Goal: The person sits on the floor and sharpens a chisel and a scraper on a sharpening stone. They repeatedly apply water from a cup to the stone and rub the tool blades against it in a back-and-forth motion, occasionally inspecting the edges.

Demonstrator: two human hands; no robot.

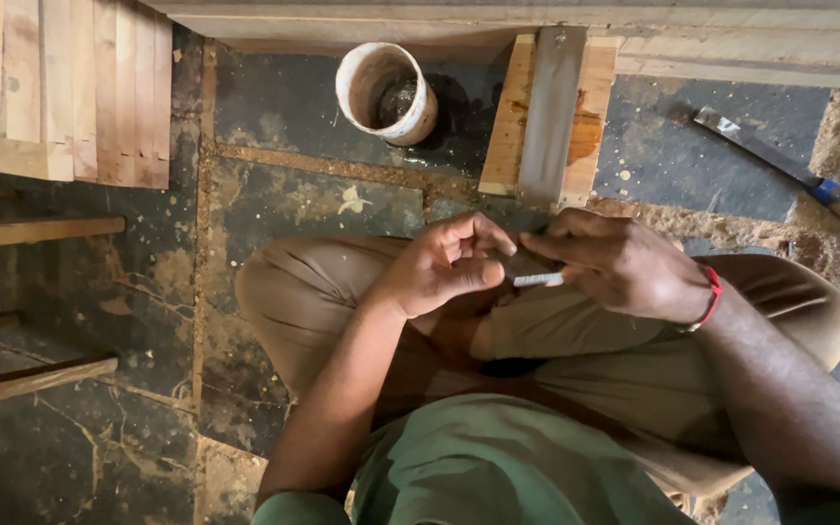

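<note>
The person is sitting cross-legged on the floor [99, 457], and both hands are meeting over the lap around a small whitish stick [540, 280]. The stick is lying nearly level, its long axis running from hand to hand. The right hand [624, 264] is pinching its far end, fingers closed on it, while the left hand [444, 262] is curling its fingertips together just at the near end; whether they are actually gripping it is hard to tell. Beyond both hands a pale cup [387, 92] and a wooden block [548, 117] are standing; a chisel [799, 175] is lying farther right.
</note>
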